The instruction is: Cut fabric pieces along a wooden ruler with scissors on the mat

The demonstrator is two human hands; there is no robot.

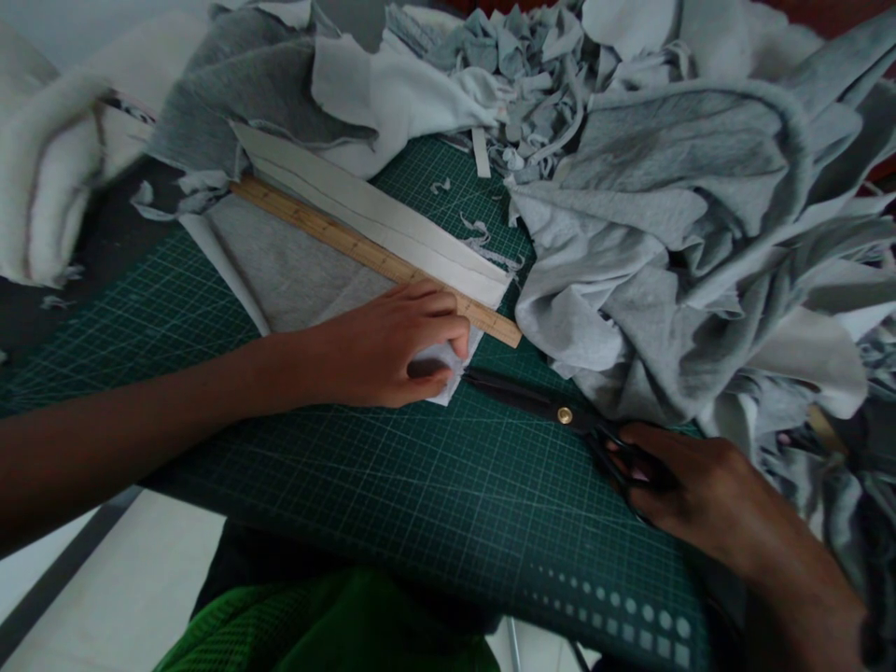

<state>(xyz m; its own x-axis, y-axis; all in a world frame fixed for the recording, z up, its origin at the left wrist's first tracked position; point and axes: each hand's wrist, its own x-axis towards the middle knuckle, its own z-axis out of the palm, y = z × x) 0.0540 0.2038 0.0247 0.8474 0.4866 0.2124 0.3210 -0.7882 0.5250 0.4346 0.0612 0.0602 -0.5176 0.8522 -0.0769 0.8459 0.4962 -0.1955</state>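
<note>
A piece of light grey knit fabric (pixel 280 257) lies on the green cutting mat (pixel 434 467). Across it runs a wooden ruler (pixel 336 233), beside a long off-white strip (pixel 399 219) with a line along it. My left hand (pixel 399 350) is curled over the fabric's near end, thumb and fingers closing on it, with the fingertips beside the ruler. In my right hand (pixel 707 485) are black scissors (pixel 532 397) with a brass pivot screw; their tips meet the fabric's corner near my left thumb. The blades look nearly closed.
A large heap of grey fabric (pixel 651 233) covers the right side, with small scraps (pixel 532 47) piled at the back. Dark grey cloth (pixel 245 84) lies at the back left, and a thick white fluffy roll (pixel 49 177) sits at far left. Loose trimmings (pixel 483 238) dot the mat.
</note>
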